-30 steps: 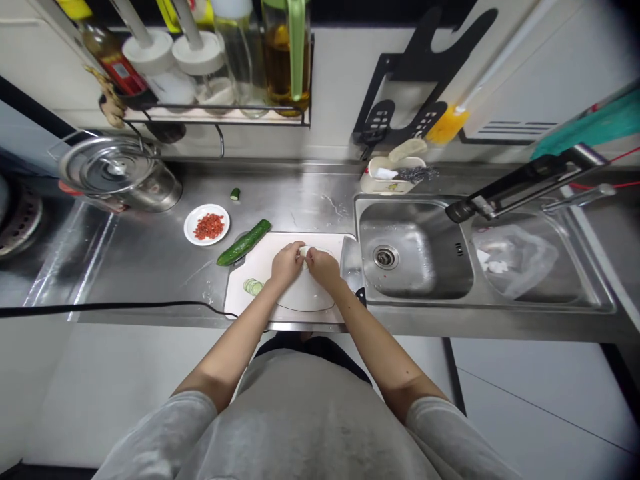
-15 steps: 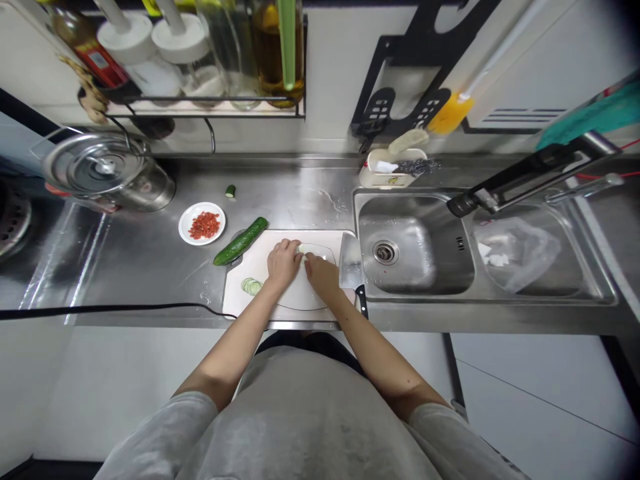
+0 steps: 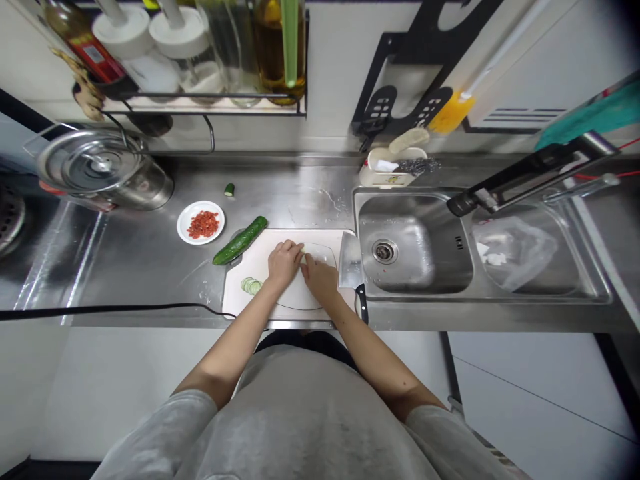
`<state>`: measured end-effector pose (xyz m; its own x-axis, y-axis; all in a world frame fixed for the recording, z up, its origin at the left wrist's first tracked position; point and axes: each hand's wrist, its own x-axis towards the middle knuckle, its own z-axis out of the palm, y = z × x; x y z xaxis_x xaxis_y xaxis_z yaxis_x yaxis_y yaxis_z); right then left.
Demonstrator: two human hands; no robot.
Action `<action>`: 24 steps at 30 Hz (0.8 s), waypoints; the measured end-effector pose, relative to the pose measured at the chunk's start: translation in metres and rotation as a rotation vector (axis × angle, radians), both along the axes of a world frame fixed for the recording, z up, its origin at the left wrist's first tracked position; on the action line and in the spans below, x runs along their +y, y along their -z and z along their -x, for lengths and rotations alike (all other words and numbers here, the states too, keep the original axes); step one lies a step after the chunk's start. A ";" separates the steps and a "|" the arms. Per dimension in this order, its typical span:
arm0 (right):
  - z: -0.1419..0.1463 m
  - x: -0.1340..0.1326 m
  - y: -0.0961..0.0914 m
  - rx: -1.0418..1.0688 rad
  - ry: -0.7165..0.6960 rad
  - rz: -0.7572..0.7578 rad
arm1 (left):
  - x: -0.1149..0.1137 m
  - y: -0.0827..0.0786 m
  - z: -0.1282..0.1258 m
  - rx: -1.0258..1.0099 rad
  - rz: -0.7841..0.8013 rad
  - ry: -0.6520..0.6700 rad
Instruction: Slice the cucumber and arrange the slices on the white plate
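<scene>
Both hands meet over the white cutting board, fingertips pinched close together. Between them a sliver of pale green cucumber slice shows; my fingers cover most of it. My left hand has its fingers curled at the slice's left. From the right, my right hand presses its fingertips against it. Fanned cucumber slices lie at the board's left. A long green cucumber rests across the board's upper left corner. A cleaver with a black handle lies flat along the right edge.
A white plate of chopped red pieces and a cucumber end sit on the steel counter at left. A lidded pot stands farther left. On the right is a double sink with a faucet. A black cable reaches the board.
My hands stay at the same spot, with the fingers shifted slightly. Less of the pale piece between them shows now. The right hand has turned a little.
</scene>
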<state>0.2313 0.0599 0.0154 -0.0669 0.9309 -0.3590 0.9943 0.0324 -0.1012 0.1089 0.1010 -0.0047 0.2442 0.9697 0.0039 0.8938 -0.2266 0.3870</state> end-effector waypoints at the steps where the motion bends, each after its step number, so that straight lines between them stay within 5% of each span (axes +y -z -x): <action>1: 0.000 0.000 0.000 -0.002 -0.002 0.005 | 0.000 0.000 0.000 -0.004 -0.002 0.007; 24: -0.001 -0.001 -0.006 -0.018 -0.034 0.053 | 0.001 -0.002 0.002 -0.010 0.009 0.000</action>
